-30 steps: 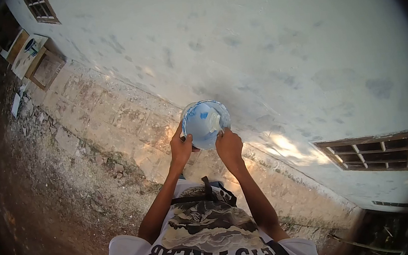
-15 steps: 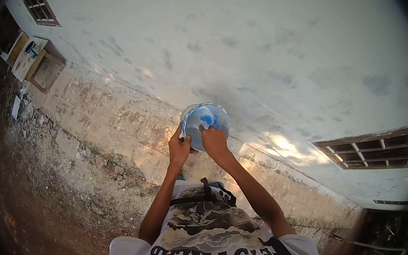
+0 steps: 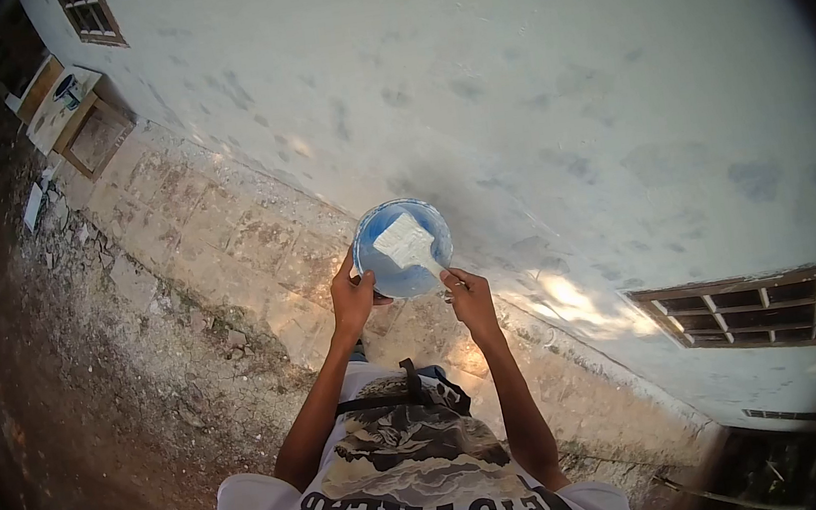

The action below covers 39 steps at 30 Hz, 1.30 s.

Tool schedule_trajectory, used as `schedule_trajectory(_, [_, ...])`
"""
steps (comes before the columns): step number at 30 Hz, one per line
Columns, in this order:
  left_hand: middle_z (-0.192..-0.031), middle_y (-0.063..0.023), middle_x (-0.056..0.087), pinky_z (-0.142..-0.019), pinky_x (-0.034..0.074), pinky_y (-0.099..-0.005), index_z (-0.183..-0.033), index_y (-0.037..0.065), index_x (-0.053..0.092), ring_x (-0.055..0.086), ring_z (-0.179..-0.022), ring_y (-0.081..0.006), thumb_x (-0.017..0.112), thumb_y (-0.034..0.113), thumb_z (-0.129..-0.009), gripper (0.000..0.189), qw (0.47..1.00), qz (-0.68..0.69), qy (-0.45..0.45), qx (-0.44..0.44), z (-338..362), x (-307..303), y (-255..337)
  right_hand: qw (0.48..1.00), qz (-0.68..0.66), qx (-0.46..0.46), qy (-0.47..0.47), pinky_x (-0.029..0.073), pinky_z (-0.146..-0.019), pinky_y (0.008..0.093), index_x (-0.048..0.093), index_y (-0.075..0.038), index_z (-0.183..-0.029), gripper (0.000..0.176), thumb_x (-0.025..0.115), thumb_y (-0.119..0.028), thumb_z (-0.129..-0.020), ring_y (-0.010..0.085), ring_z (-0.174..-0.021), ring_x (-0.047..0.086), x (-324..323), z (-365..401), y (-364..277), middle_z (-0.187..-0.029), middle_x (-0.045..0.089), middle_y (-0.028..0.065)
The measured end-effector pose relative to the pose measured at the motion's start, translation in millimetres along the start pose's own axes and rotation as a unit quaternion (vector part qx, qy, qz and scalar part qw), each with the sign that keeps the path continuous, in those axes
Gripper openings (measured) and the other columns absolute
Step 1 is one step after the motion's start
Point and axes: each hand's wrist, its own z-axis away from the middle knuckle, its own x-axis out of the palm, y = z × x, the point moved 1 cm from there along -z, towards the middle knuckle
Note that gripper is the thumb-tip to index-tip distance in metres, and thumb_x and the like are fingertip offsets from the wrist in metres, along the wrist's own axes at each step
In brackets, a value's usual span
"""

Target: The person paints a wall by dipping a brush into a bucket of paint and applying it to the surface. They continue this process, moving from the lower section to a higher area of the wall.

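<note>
A round blue bucket (image 3: 381, 274) is held up in front of my body, close to the wall. My left hand (image 3: 353, 296) grips its left rim, thumb on the near side and fingers round the outside. My right hand (image 3: 470, 298) is closed on the handle of a wide brush (image 3: 405, 241) at the bucket's lower right. The brush head, coated in whitish paint, lies over the bucket's opening and points up and left. How much paint the bucket holds cannot be made out.
A pale, patchy wall (image 3: 534, 120) rises ahead, with a barred window (image 3: 756, 308) at right and another (image 3: 92, 14) at upper left. A wooden table (image 3: 65, 111) bearing a dark container (image 3: 66, 88) stands at upper left. Paving (image 3: 225, 236) runs beside rubble.
My right hand has moved from inside the bucket out past its lower right rim. The brush head now shows above the opening. The bucket has shifted slightly left and up.
</note>
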Motion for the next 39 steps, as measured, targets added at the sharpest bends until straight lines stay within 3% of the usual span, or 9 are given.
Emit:
schedule_trajectory(3, [-0.085,-0.0143,0.063,-0.057,0.064,-0.0352,-0.148,0.006,0.031,0.068,-0.064,-0.0233,0.044,-0.005,-0.090,0.060,1.000,-0.002,-0.006,0.005,2.2,3.5,-2.7,0.998,-0.023,-0.056,0.029,0.036,-0.047,0.0233,0.066,0.004,-0.114,0.041,0.063,-0.031,-0.092,0.0064,-0.051,0.046,13.5,-1.0,10.5,-0.068,0.058,0.0013])
schedule_trajectory(6, [-0.084,-0.0127,0.060,-0.058,0.065,-0.0369,-0.147,0.003,0.032,0.068,-0.063,-0.0242,0.044,-0.005,-0.089,0.059,1.000,-0.010,-0.015,0.010,0.4,5.0,-10.1,0.993,-0.109,0.037,0.041,0.024,-0.038,0.0231,0.061,0.004,-0.119,0.043,0.064,-0.029,-0.093,0.0040,-0.040,0.031,30.9,3.3,5.5,-0.057,0.043,-0.0042])
schedule_trajectory(13, [-0.085,-0.0138,0.061,-0.057,0.065,-0.0365,-0.146,0.003,0.032,0.068,-0.062,-0.0250,0.044,-0.005,-0.089,0.059,1.000,0.011,-0.001,-0.010,-5.7,-2.4,-8.4,0.976,-0.198,0.064,0.061,0.023,-0.039,0.0239,0.063,0.003,-0.118,0.040,0.063,-0.028,-0.093,0.0038,-0.040,0.030,41.9,25.1,4.0,-0.055,0.042,-0.0047])
schedule_trajectory(17, [-0.085,-0.0139,0.061,-0.057,0.065,-0.0362,-0.147,0.004,0.032,0.068,-0.060,-0.0251,0.043,-0.005,-0.088,0.060,1.000,0.030,-0.006,0.003,-1.5,-3.1,-2.5,0.986,-0.129,0.028,0.102,0.024,-0.039,0.0230,0.063,0.002,-0.118,0.039,0.063,-0.027,-0.093,0.0036,-0.040,0.031,39.2,20.3,20.7,-0.056,0.043,-0.0043])
schedule_trajectory(28, [-0.088,-0.0156,0.062,-0.057,0.064,-0.0356,-0.147,0.004,0.032,0.068,-0.061,-0.0241,0.044,-0.004,-0.090,0.058,0.999,0.031,0.015,-0.040,12.8,-5.0,-25.7,0.968,-0.224,0.096,0.066,0.022,-0.039,0.0220,0.063,0.003,-0.118,0.037,0.063,-0.024,-0.092,0.0033,-0.042,0.031,23.3,41.8,12.1,-0.061,0.045,-0.0037])
schedule_trajectory(31, [-0.078,-0.0136,0.063,-0.055,0.063,-0.0344,-0.148,0.005,0.029,0.069,-0.060,-0.0243,0.045,-0.005,-0.091,0.060,0.999,0.033,0.018,-0.031,18.4,-4.6,-25.9,0.981,-0.157,0.090,0.074,0.027,-0.040,0.0215,0.063,0.002,-0.118,0.039,0.063,-0.027,-0.092,0.0040,-0.044,0.036,15.0,48.1,15.6,-0.062,0.049,-0.0012])
schedule_trajectory(34, [-0.078,-0.0138,0.063,-0.055,0.063,-0.0350,-0.148,0.005,0.029,0.068,-0.059,-0.0249,0.045,-0.005,-0.091,0.060,1.000,0.012,0.025,-0.015,25.8,5.3,-32.5,0.988,-0.124,0.061,0.062,0.022,-0.039,0.0224,0.060,0.003,-0.121,0.040,0.064,-0.023,-0.092,0.0037,-0.043,0.032,15.7,38.6,22.9,-0.062,0.046,-0.0029])
schedule_trajectory(37, [-0.080,-0.0160,0.064,-0.055,0.063,-0.0347,-0.149,0.005,0.029,0.068,-0.059,-0.0253,0.045,-0.004,-0.092,0.060,0.999,-0.044,0.014,-0.014,34.3,10.6,-35.1,0.978,-0.185,0.083,0.051,0.023,-0.039,0.0223,0.060,0.004,-0.121,0.040,0.064,-0.023,-0.091,0.0039,-0.043,0.031,13.6,42.6,13.0,-0.061,0.046,-0.0030])
schedule_trajectory(39, [-0.082,-0.0174,0.064,-0.055,0.063,-0.0348,-0.149,0.005,0.029,0.068,-0.059,-0.0255,0.045,-0.004,-0.092,0.060,0.999,-0.008,0.025,-0.025,36.4,11.3,-37.9,0.975,-0.195,0.094,0.047,0.022,-0.039,0.0223,0.060,0.004,-0.121,0.040,0.064,-0.023,-0.091,0.0039,-0.042,0.030,7.0,45.8,14.3,-0.061,0.045,-0.0035])
